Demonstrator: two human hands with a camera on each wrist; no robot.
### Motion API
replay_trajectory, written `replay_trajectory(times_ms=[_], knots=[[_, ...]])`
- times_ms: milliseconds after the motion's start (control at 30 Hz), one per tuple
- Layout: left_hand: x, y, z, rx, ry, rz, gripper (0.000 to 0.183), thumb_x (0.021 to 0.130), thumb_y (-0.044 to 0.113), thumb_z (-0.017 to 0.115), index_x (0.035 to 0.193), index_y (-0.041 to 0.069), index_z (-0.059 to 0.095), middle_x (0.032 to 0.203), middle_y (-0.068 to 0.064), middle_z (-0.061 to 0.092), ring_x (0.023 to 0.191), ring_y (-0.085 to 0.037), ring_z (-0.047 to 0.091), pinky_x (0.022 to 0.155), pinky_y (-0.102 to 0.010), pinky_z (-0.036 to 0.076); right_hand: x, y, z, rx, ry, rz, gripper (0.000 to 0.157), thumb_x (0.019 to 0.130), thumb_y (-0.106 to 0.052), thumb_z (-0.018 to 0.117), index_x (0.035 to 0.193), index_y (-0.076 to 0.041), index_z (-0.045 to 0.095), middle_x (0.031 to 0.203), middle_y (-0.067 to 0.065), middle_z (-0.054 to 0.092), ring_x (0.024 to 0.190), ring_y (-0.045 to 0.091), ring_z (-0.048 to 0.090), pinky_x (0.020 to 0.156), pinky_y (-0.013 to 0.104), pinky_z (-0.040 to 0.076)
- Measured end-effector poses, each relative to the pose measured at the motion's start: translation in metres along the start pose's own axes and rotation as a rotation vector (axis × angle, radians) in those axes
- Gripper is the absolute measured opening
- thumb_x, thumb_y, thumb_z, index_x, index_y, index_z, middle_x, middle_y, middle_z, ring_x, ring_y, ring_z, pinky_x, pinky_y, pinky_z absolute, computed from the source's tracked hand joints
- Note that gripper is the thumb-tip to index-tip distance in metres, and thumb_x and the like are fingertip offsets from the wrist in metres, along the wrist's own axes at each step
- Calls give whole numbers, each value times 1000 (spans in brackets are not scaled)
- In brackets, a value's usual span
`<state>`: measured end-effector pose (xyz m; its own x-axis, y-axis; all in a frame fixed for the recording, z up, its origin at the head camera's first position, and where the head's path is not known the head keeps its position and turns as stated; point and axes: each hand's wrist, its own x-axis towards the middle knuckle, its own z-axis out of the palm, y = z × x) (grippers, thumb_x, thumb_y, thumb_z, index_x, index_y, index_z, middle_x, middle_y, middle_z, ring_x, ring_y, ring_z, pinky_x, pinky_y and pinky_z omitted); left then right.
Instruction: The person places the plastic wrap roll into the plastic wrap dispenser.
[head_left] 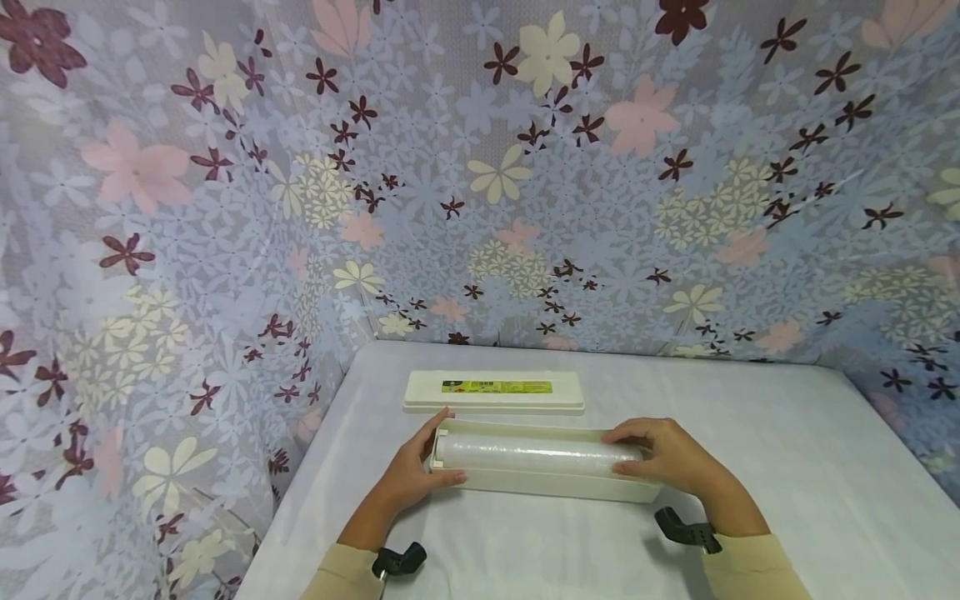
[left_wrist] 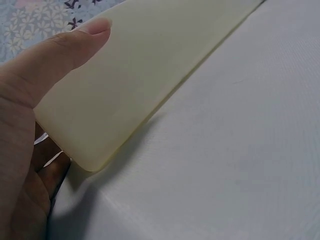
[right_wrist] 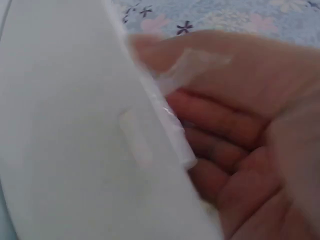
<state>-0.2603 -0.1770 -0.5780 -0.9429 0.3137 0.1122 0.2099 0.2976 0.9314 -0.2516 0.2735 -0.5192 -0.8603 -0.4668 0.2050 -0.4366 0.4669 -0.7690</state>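
Note:
An open cream box (head_left: 555, 483) lies lengthwise on the table, with a roll of cling film (head_left: 525, 452) inside it. My left hand (head_left: 408, 471) grips the box's left end. In the left wrist view, the thumb (left_wrist: 75, 47) presses the front wall (left_wrist: 125, 75) and the other fingers are behind the end. At the right end of the roll, my right hand (head_left: 671, 454) holds it between thumb and fingers. Part of that grip is hidden by the box wall in the blurred right wrist view, where a scrap of film lies against the hand (right_wrist: 235, 85).
Behind the box lies its cream lid (head_left: 420, 392), bearing a yellow-green label (head_left: 497, 387). A white cloth covers the table (head_left: 787, 450). Flowered curtains (head_left: 450, 208) hang at the back and sides. Black wrist mounts (head_left: 686, 531) sit by both sleeves.

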Motion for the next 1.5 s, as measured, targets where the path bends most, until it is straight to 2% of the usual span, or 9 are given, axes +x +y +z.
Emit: replay_trajectory(times_ms=[200, 300, 367, 467, 667, 800, 933, 1167, 1500], knots=[[-1, 0, 2, -3, -11, -5, 110, 79, 26, 97, 167, 21, 33, 166, -3, 37, 150, -31, 36, 118, -52, 31, -17, 6, 5, 184, 301, -115, 21, 100, 6, 68, 120, 3, 74, 117, 20, 73, 106, 19, 71, 86, 25, 57], [-1, 0, 1, 3, -7, -5, 110, 78, 26, 97, 167, 21, 33, 166, -2, 38, 150, -30, 37, 117, -51, 33, -23, 9, 5, 198, 428, -166, 25, 98, 14, 65, 122, 9, 71, 119, 27, 69, 111, 16, 68, 94, 25, 53], [-1, -1, 0, 8, -2, -5, 111, 78, 27, 98, 167, 21, 33, 165, -1, 38, 149, -29, 39, 117, -50, 34, -25, 10, 4, 209, 458, -193, 30, 96, 20, 64, 125, 14, 66, 124, 31, 64, 119, 17, 64, 102, 27, 49], [0, -4, 0, 11, 3, 2, 110, 78, 28, 98, 167, 20, 33, 165, -2, 39, 147, -30, 41, 115, -51, 37, -28, 14, 4, 208, 441, -191, 40, 93, 22, 66, 132, 16, 61, 133, 34, 58, 130, 17, 57, 110, 28, 43], [-1, -4, -2, -14, -3, 13, 111, 78, 24, 98, 168, 19, 32, 163, -3, 42, 144, -28, 45, 111, -51, 41, -32, 21, 11, 232, 309, -45, 58, 96, 5, 75, 149, 6, 52, 151, 29, 48, 141, 15, 47, 112, 18, 35], [-1, -4, -2, -13, -6, 5, 110, 79, 22, 97, 168, 20, 32, 162, -3, 42, 143, -27, 45, 112, -49, 40, -36, 31, 15, 290, 195, 4, 75, 94, 4, 77, 159, 2, 39, 158, 32, 37, 136, 17, 52, 105, 20, 43], [0, -4, -1, -12, -9, -3, 110, 79, 22, 97, 167, 21, 33, 163, -4, 42, 144, -28, 45, 113, -49, 39, -38, 40, 18, 346, 125, 30, 90, 89, 5, 81, 164, -6, 34, 163, 31, 30, 138, 8, 47, 100, 22, 48], [0, -2, 0, -31, -12, 18, 109, 78, 20, 98, 167, 22, 34, 162, -1, 42, 145, -28, 43, 114, -50, 38, -40, 42, 22, 352, 128, 62, 103, 81, 4, 88, 166, -11, 33, 164, 25, 34, 138, 5, 45, 103, 19, 43], [0, -3, -1, -14, -13, 16, 109, 79, 21, 97, 167, 21, 34, 162, -2, 43, 145, -28, 44, 112, -49, 40, -41, 45, 28, 352, 154, 69, 102, 84, 2, 88, 167, -16, 32, 162, 22, 38, 138, 4, 45, 104, 16, 40]])
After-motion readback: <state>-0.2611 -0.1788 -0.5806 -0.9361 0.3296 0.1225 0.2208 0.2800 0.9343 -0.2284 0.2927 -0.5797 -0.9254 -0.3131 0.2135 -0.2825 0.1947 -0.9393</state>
